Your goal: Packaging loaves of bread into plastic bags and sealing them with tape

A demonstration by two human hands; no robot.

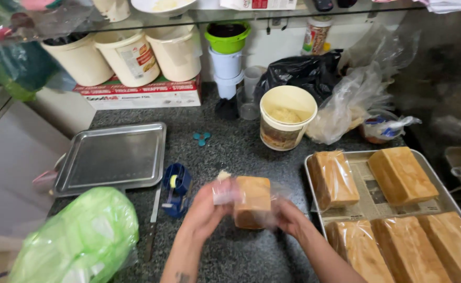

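A small loaf of brown cake (pixel 251 200) sits inside a clear plastic bag, held over the dark speckled counter (pixel 230 152). My left hand (pixel 208 208) grips the bag's open end at the loaf's left side. My right hand (pixel 289 217) holds the loaf's right side through the plastic. Both hands are blurred by motion. To the right, a metal tray (pixel 314 157) lined with newspaper carries several more loaves, one of them, a bagged loaf (pixel 332 178), wrapped in plastic.
An empty metal tray (pixel 112 157) lies at the left, a blue tape dispenser (pixel 177 187) and a knife (pixel 152 225) beside it. A green plastic bag (pixel 78 241) is at lower left. A cream tub (pixel 286 118), white buckets (pixel 131 57) and loose bags stand behind.
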